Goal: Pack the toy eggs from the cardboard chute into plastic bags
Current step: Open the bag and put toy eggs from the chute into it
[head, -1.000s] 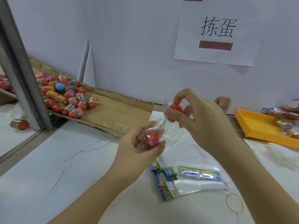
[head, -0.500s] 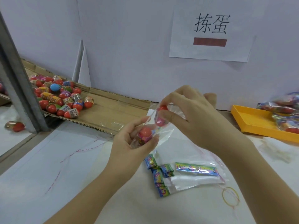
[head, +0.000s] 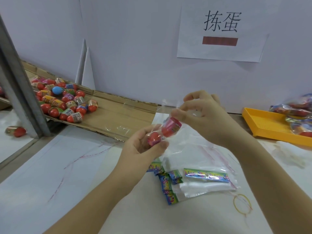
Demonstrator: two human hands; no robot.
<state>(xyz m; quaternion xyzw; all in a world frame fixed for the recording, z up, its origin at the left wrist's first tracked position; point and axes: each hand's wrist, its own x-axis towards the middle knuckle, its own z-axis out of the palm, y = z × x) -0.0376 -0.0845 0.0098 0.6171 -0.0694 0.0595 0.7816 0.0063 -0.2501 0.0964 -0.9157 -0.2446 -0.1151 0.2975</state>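
Observation:
My left hand (head: 143, 149) grips a clear plastic bag (head: 164, 105) with a red toy egg (head: 154, 138) inside it, held above the table. A second red egg (head: 171, 126) sits in the bag's upper part, just below the fingertips of my right hand (head: 204, 117), which pinches the bag's top edge. Several more red and wrapped toy eggs (head: 67, 102) lie heaped on the cardboard chute (head: 118, 115) at the left.
Flat clear bags (head: 202, 188) with coloured header strips lie on the white table under my hands. A yellow rubber band (head: 242, 206) lies at the front right. A yellow tray (head: 270, 130) with packed bags stands at the right. A grey metal post (head: 22, 88) rises at the left, one egg (head: 16, 130) beyond it.
The egg that my right hand held at the bag's mouth has gone down inside the bag. Both hands have dropped slightly, and my right fingers now pinch the bag's top.

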